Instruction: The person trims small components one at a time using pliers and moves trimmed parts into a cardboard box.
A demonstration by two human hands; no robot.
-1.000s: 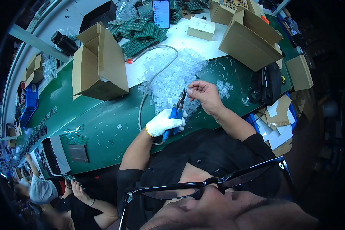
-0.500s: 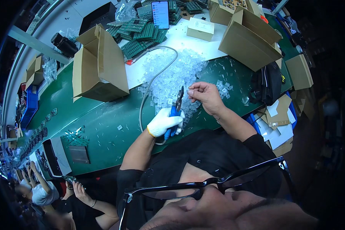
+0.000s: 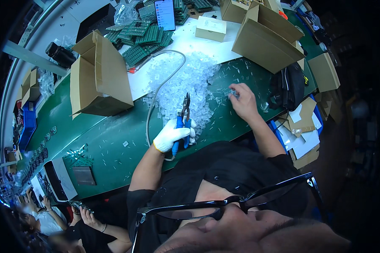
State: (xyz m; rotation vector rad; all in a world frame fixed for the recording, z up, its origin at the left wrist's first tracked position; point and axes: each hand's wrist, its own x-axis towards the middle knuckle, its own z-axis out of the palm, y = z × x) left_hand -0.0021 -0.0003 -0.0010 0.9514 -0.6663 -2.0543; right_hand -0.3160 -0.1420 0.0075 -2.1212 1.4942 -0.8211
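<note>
My left hand (image 3: 173, 134), in a white knit glove, is closed round the blue handles of a pair of cutting nippers (image 3: 185, 110). The nippers' dark jaws point away from me, over the near part of a large heap of small clear plastic pieces (image 3: 179, 80). Further right, my bare right hand (image 3: 245, 103) has its fingers curled round a few clear pieces (image 3: 234, 93) just above the green table. The hand covers part of that spot, so how many pieces it holds cannot be told.
A grey cable (image 3: 158, 90) curves beside the heap. Open cardboard boxes stand left (image 3: 101, 80) and right (image 3: 268, 40). Green circuit boards (image 3: 145, 38), a phone (image 3: 164, 14) and a small white box (image 3: 210, 29) lie behind. A black bag (image 3: 288, 86) sits right; a co-worker's hand (image 3: 90, 219) is lower left.
My right hand has moved right, from near the nippers' tip to the small clear pieces beside the heap, and its fingers have closed there. The nippers stay in my left hand, their handles spread wider.
</note>
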